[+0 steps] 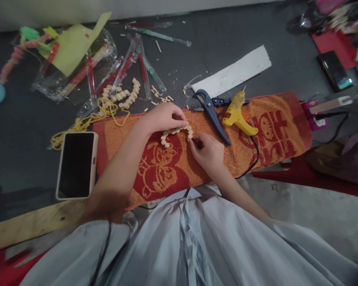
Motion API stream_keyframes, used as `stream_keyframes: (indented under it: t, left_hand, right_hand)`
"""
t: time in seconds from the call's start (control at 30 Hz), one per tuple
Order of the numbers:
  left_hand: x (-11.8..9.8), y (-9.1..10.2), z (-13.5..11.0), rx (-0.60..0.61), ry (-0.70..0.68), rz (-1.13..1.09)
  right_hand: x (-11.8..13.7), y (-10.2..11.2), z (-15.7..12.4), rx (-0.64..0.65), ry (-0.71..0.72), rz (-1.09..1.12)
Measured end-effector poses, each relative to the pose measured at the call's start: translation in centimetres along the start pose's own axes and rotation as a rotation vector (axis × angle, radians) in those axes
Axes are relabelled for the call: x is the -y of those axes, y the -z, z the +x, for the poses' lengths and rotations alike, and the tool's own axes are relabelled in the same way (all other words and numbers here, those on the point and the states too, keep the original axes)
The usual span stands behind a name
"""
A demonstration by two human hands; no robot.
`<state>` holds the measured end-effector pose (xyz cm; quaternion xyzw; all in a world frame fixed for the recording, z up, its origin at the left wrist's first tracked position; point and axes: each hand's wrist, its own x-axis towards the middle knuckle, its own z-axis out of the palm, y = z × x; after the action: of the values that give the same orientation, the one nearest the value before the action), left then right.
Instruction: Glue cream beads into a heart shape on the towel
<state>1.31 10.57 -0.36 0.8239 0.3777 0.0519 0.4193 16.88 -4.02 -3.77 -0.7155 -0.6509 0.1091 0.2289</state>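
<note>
A curved strip of small pale wooden pieces (pixel 166 139) hangs between my hands above the orange and red towel (pixel 193 171). My left hand (pixel 167 116) comes over it from the upper left and pinches it near its right-hand bend. At the strip's lower right end, the fingertips of my right hand (pixel 208 153) are closed on it. Whether a loose piece is also between those fingers is too small to tell. Right of my hands lie a blue-handled cutter (pixel 213 116) and a yellow glue gun (pixel 237 115) with a black cord.
Left of the towel lies a phone (pixel 76 165), with yellow cord (pixel 74 129) above it. More joined wooden pieces (pixel 127 95), loose bits and plastic-wrapped sticks (pixel 143 67) are scattered behind. A white board strip (pixel 234 70) lies beyond the cutter; a dark phone (pixel 334 70) is far right.
</note>
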Motion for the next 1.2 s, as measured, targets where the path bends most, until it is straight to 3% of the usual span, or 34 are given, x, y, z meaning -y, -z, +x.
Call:
stream_keyframes:
  t: [1.2]
  left_hand:
    - [0.04,0.08,-0.12,0.003,-0.008,-0.011]
  right_hand:
    - [0.0,0.29,0.04,0.02,0.013,0.01]
